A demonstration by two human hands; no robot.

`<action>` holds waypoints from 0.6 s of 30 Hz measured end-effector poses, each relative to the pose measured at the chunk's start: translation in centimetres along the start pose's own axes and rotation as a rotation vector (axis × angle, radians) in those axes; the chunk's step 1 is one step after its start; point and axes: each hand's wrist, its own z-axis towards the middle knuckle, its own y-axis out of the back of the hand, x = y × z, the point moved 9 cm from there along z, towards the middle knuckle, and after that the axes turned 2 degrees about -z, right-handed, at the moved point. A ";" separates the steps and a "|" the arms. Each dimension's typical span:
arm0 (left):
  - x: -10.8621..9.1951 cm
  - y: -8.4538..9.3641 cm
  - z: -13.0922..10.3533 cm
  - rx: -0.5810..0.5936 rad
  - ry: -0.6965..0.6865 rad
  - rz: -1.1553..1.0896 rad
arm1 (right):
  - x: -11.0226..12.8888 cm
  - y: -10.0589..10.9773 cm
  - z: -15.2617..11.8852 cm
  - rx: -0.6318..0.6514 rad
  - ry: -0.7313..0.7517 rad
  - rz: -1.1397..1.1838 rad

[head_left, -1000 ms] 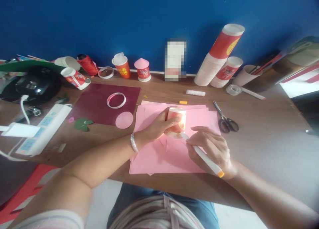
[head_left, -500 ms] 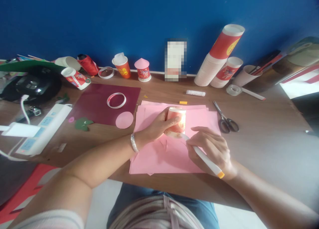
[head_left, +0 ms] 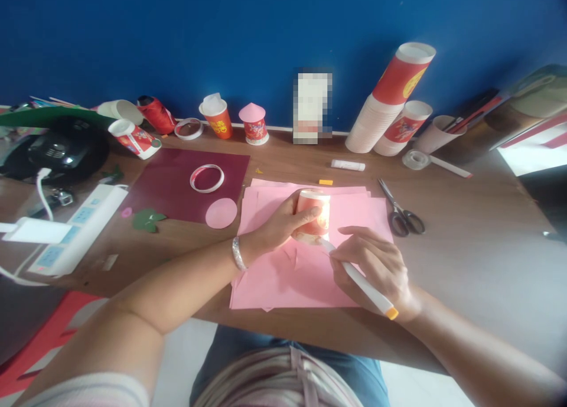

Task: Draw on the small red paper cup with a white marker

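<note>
My left hand (head_left: 286, 221) is wrapped round a small red and white paper cup (head_left: 315, 211), thumb across its front, above pink paper sheets (head_left: 301, 277). In my right hand (head_left: 372, 259) is a white marker (head_left: 365, 286) with an orange end; its tip is at the cup's lower white band. Whether the tip touches the cup is too small to tell. An orange cap (head_left: 325, 182) lies just behind the pink sheets. To their right are black-handled scissors (head_left: 401, 213).
Behind stand a cone-topped cup (head_left: 254, 125), an orange cup (head_left: 216, 119) and tall stacked cups (head_left: 390, 94). A glue stick (head_left: 348, 165) and tape roll (head_left: 416, 159) lie nearer. At left are maroon paper (head_left: 177, 185), a white ring (head_left: 207, 179) and a power strip (head_left: 82, 230).
The marker and my right hand have shifted very slightly to the left. My left hand still holds the cup in nearly the same place.
</note>
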 end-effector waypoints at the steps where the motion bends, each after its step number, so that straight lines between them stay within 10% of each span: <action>1: -0.1 0.0 0.0 -0.001 -0.005 0.001 | 0.0 0.0 0.0 -0.002 -0.001 0.001; 18: -0.1 -0.2 -0.1 -0.003 0.008 0.005 | 0.2 -0.1 0.1 -0.015 0.019 0.011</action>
